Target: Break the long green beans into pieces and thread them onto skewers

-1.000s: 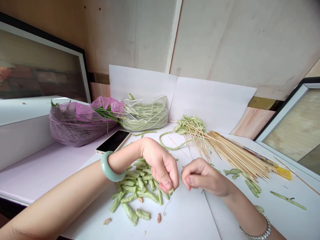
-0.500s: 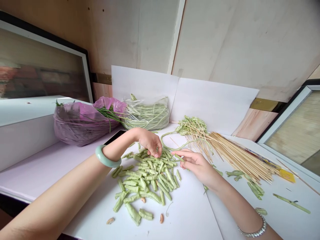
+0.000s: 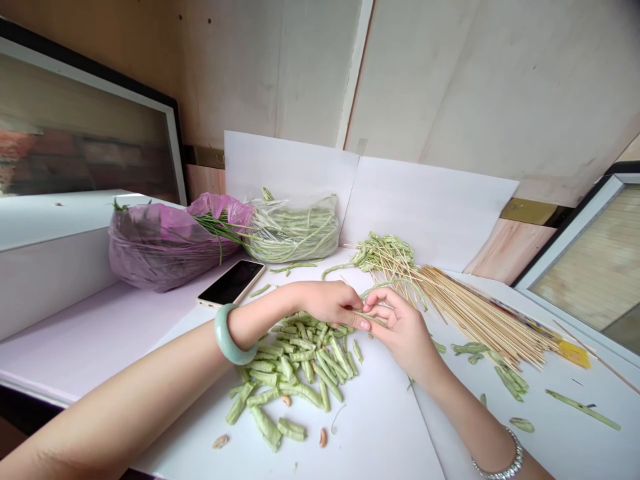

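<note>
My left hand (image 3: 333, 305), a pale green bangle on its wrist, meets my right hand (image 3: 400, 323) above the far part of a pile of cut green bean pieces (image 3: 287, 367). Between them runs a slim length of green bean (image 3: 371, 319), pinched by the fingers of both. The left fingers are curled and partly hide its end. Behind the hands, a long green bean (image 3: 395, 281) curves over the white surface, its middle hidden by them. Loose brownish seeds (image 3: 323, 437) lie at the pile's near side.
A phone (image 3: 233, 283) lies left, before a purple bag (image 3: 165, 250) of greens and a clear bag (image 3: 295, 230) of long beans. At right are skewers with bean bundles (image 3: 383, 250), many bare wooden skewers (image 3: 485, 317) and bean scraps (image 3: 507, 380).
My left hand has moved right from over the pile to meet my right hand and pinch the bean there. The phone has come into full view.
</note>
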{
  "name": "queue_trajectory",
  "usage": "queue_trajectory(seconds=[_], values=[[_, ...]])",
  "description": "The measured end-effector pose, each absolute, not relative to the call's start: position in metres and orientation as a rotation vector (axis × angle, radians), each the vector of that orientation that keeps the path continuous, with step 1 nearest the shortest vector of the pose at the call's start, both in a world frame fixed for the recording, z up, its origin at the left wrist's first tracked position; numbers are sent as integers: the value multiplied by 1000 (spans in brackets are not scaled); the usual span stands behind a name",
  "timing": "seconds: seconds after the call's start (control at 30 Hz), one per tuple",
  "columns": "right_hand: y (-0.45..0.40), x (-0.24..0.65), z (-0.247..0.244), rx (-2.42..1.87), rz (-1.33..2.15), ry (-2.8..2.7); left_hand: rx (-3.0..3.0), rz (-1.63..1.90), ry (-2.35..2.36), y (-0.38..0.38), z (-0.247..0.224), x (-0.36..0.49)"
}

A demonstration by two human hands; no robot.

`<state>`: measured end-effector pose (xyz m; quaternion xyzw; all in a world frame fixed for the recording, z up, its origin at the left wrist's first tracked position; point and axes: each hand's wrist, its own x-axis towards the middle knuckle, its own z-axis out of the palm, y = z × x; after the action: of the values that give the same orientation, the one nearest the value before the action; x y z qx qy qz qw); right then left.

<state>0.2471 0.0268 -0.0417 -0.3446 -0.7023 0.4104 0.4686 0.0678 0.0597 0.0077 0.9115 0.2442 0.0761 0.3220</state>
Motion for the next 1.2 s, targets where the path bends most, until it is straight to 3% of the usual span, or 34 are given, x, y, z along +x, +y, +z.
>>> queue_trajectory(seconds=[0.53, 0.63, 0.83, 0.93, 1.07, 1.2], values=[[25, 254, -37, -970, 357, -1977, 2492, 376, 702, 63, 14, 61], [22, 253, -33, -967, 498, -2040, 2441, 382, 657, 60, 18, 62], [17, 255, -27, -771, 1408, -1844, 1921, 247, 333, 54, 17, 62], [12, 252, -23, -703, 1654, -1596, 1707, 304, 256, 51, 9, 68], [10, 245, -17, -774, 1615, -1347, 1495, 484, 153, 50, -2, 81], [18, 245, -20, -833, 1305, -1413, 1490, 647, 224, 55, 0, 78]])
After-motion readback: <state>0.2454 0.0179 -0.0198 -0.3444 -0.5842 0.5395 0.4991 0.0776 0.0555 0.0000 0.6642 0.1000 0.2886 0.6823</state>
